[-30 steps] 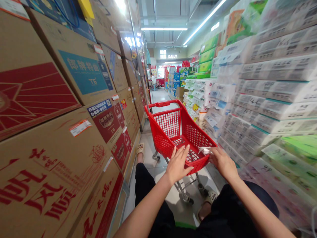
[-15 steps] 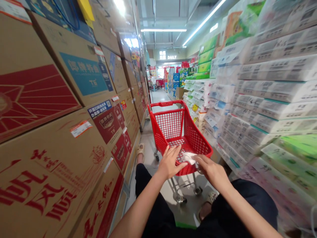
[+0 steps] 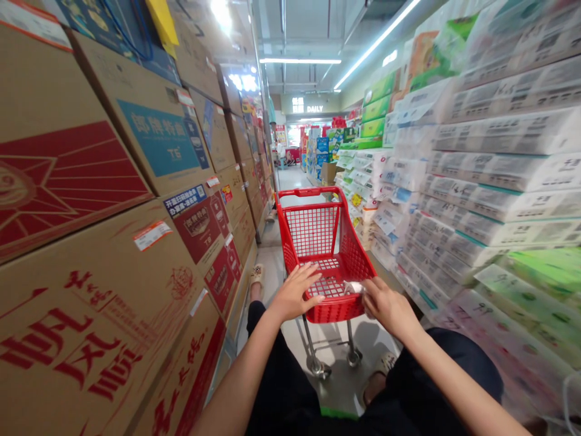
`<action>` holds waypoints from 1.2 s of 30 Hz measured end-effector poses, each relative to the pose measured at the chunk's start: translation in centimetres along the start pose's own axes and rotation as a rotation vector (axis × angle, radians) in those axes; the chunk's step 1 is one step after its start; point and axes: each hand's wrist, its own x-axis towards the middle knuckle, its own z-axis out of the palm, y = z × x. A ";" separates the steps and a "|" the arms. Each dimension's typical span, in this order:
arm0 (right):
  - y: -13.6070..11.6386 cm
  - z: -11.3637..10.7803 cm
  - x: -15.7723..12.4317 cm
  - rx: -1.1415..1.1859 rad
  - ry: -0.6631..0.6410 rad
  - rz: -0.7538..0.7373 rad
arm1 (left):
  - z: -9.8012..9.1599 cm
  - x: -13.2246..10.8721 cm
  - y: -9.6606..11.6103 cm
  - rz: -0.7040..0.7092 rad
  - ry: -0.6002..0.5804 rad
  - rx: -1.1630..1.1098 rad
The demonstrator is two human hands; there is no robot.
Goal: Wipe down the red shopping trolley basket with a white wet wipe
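In front of me stands a red shopping cart (image 3: 313, 241) with a mesh basket and metal legs on casters. My left hand (image 3: 296, 293) lies over the basket's near left corner, fingers stretched out and apart, holding nothing. At the near right corner, my right hand (image 3: 388, 307) has its fingers closed on a crumpled white wipe (image 3: 354, 287). The wipe hangs over the near rim; whether it is paper or cloth I cannot tell. No goods show inside the basket.
Stacked cardboard boxes (image 3: 118, 290) wall the left side closely. Packs of tissue paper (image 3: 503, 163) are piled high on the right. A tiled floor aisle (image 3: 290, 177) runs ahead past more stacked goods. My slippered feet flank the cart.
The cart's near end has swung slightly left. My left hand has shifted left, and my right hand has moved a little right with the wipe, its fingers more curled.
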 end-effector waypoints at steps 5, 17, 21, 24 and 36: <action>-2.3 -0.8 -0.3 0.160 -0.036 -0.136 | 1.0 0.3 1.4 -0.205 0.108 0.174; 0.1 -0.5 4.3 0.237 0.051 -0.183 | 4.5 -0.6 4.4 -0.065 0.147 0.149; 0.5 -0.2 6.1 0.201 0.064 -0.126 | 4.7 -0.3 3.9 -0.046 0.187 0.152; -0.5 -0.1 4.7 0.223 0.058 -0.171 | 4.5 0.0 3.7 -0.032 0.177 0.132; 0.3 0.1 5.0 0.262 -0.001 -0.217 | 3.4 0.2 3.4 0.039 0.126 0.057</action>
